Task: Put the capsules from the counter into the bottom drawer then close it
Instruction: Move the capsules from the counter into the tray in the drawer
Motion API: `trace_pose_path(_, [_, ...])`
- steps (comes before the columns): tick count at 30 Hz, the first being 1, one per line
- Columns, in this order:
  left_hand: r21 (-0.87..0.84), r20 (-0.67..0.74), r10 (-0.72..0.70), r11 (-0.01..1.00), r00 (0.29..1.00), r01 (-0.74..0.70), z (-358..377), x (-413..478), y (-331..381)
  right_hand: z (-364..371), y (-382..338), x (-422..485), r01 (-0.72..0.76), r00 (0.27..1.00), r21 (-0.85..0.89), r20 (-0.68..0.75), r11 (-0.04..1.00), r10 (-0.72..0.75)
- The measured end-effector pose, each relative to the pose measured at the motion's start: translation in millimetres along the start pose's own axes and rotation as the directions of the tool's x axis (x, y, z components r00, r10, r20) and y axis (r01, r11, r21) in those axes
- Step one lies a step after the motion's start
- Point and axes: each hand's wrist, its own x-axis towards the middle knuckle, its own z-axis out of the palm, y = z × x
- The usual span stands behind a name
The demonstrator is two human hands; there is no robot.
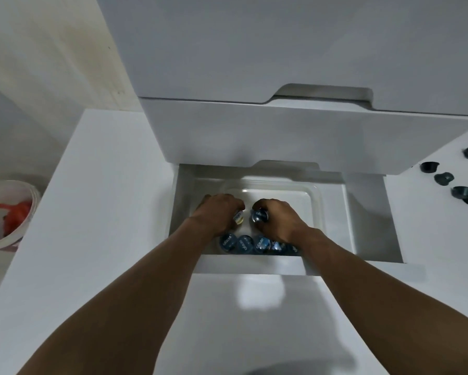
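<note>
The bottom drawer (368,212) stands pulled open, with a clear plastic tray (289,193) inside it. Both my hands reach down into the tray. My left hand (218,212) grips a capsule with a pale lid (238,217). My right hand (277,217) grips a blue-lidded capsule (259,215). A row of several blue-lidded capsules (245,243) lies along the tray's near edge, partly hidden under my right wrist. On the white counter (427,239) at the right, several dark capsules (443,178) lie scattered.
Two closed white drawer fronts (254,136) overhang the open drawer from above. A white bucket (24,220) holding something orange sits low at the left, beyond the counter's left edge.
</note>
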Motion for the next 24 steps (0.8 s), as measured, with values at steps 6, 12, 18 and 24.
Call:
trace_pose_path(6, [-0.012,0.051,0.018,1.000,0.999,-0.018,-2,4,-3,-1,0,-1,0.000,1.000,0.031,-0.004,1.000,0.000])
trace_pose_path(12, [0.026,0.020,0.009,1.000,1.000,-0.010,2,4,-2,1,0,1,-0.026,1.000,0.033,0.008,0.999,0.026])
trace_pose_path(18, [0.045,-0.037,-0.059,0.997,0.998,0.061,-1,0,-2,5,-6,5,-0.069,0.996,0.021,0.051,0.997,0.068])
trace_pose_path(24, [-0.004,0.042,-0.077,0.997,0.996,0.077,-5,-3,-4,8,-13,8,-0.050,0.996,0.010,0.077,0.999,0.049])
